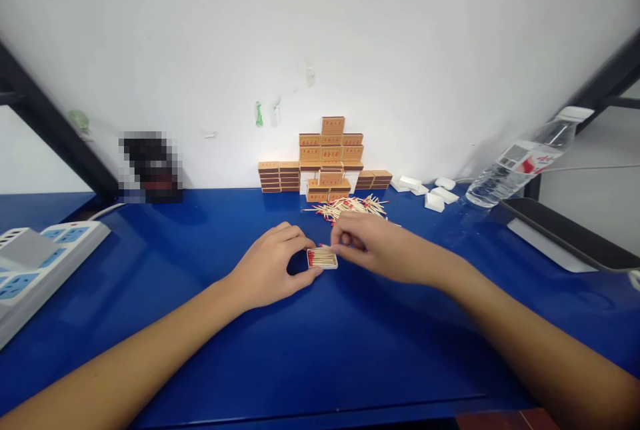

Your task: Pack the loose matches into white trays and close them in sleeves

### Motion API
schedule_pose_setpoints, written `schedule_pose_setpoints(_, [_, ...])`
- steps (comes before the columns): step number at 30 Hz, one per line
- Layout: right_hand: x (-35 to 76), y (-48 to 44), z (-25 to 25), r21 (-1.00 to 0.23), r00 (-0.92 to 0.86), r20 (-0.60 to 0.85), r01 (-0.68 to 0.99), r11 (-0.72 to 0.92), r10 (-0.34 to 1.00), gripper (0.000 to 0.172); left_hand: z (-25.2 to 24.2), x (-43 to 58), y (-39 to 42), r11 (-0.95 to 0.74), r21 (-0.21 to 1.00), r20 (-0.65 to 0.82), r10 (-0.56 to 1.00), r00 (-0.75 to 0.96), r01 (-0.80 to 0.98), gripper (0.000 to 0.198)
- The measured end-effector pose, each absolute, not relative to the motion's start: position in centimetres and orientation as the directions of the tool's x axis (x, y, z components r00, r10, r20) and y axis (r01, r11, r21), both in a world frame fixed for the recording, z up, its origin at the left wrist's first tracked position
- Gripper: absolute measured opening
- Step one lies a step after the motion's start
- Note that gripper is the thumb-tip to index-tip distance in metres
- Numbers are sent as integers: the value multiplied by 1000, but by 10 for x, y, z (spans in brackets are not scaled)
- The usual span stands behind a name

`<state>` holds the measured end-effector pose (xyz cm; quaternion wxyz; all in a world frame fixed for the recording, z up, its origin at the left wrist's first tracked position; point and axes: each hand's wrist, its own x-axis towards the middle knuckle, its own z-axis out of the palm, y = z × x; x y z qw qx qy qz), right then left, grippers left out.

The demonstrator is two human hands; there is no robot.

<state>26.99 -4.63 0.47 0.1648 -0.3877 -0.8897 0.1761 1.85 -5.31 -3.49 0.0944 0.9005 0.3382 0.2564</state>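
A small white matchbox tray (327, 267) rests on the blue table, filled with red-tipped matches (323, 257) lying side by side. My left hand (275, 263) grips the tray's left end between thumb and fingers. Over the tray's right end, my right hand (367, 243) has thumb and forefinger pinched around a match, whose red head shows near the tray's back edge. Just behind my right hand spreads a loose pile of matches (357, 207). Stacked matchboxes (331, 153) stand against the wall beyond the pile.
Several white pieces (435, 200), perhaps empty trays, lie at the back right. A clear water bottle (525, 157) leans farther right, near a dark flat object (575, 233). On the left are a power strip (50, 267) and a blurred dark item (153, 167) by the wall.
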Motion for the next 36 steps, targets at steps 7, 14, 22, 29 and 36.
schedule_pose_setpoints(7, [257,-52,-9,-444,-693,119,603,663,711,12,-34,18,-54,-760,350,403,650,644,548,19])
schedule_pose_setpoints(14, [260,-46,-13,-380,-690,181,608,697,701,10,-33,17,-54,-759,350,386,650,654,549,23])
schedule_pose_setpoints(22, [256,-47,-14,-386,-687,183,608,694,703,9,-34,18,-54,-763,354,387,645,659,540,21])
schedule_pose_setpoints(29, [257,-49,-12,-405,-711,161,584,703,684,12,-34,18,-55,-760,359,379,649,660,542,22])
schedule_pose_setpoints(36, [255,-49,-10,-359,-692,152,627,691,706,11,-34,18,-55,-763,359,379,645,663,537,21])
